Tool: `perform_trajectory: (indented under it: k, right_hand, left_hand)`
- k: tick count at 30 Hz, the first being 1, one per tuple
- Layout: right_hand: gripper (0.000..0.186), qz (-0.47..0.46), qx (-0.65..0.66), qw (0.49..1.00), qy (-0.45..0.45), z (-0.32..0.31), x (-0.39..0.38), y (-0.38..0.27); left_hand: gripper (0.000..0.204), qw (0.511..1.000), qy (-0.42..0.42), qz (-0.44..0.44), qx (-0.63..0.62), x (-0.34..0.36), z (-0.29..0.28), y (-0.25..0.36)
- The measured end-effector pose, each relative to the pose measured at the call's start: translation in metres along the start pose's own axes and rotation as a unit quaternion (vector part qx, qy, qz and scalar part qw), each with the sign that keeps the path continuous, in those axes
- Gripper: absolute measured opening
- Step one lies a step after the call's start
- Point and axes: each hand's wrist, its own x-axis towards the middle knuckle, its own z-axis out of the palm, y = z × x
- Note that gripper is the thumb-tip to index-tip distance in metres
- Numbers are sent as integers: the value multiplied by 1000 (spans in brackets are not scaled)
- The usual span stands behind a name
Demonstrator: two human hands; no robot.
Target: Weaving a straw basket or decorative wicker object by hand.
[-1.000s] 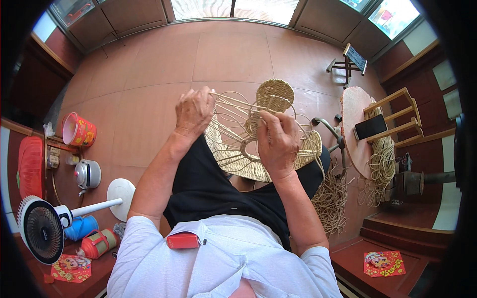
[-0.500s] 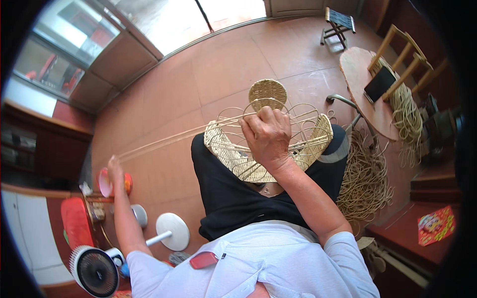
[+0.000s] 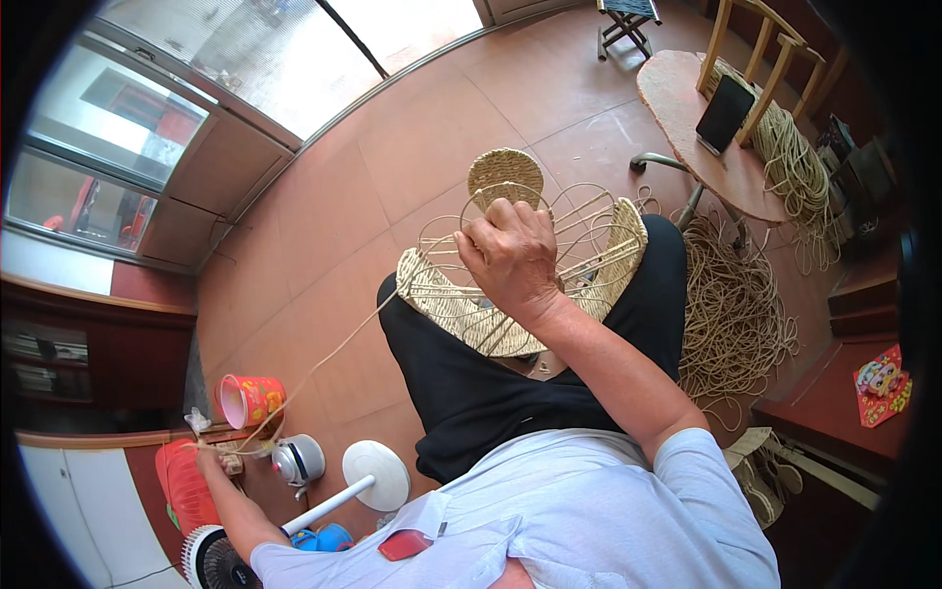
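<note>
Over my lap lies a curved woven straw piece (image 3: 613,260), a pale band with a fan of thin cord loops across its open middle. My right hand (image 3: 510,250) is closed in a fist on the cord loops at its far side; the fingers hide what exactly they grip. A long pale cord (image 3: 345,339) runs slackly from the piece's left end down toward my left hand (image 3: 209,459), stretched far out to the lower left. That hand looks closed on the cord, beside a red rounded object (image 3: 182,481). Beyond my right hand is a round woven disc (image 3: 505,175).
A red patterned bucket (image 3: 257,401), a metal kettle (image 3: 297,459), a white round stand base (image 3: 377,476) and a fan (image 3: 218,560) stand at left. At right are a heap of cord (image 3: 736,314), a board table (image 3: 677,118) with a dark tablet (image 3: 726,115), and a folding stool (image 3: 625,27).
My left hand has moved down, toward the red rounded object. The cord, stretched straight before, now hangs slack and bent. My right hand stays closed at the cord loops; the view has shifted.
</note>
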Motion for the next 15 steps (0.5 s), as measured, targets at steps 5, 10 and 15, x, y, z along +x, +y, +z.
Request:
perform_trajectory:
  k: [5,10,15]
  right_hand:
    - [17,-9,-18,1000,5,0,2,-7]
    - [17,-3,-27,1000,4,3,0,-5]
    - [21,-3,-20,1000,12,1,-3,-3]
  left_hand:
    - [36,855,-123,501,-55,-175,120,59]
    - [28,672,-441,559,-201,-580,184,82]
    - [30,644,-482,555,-213,-672,220,115]
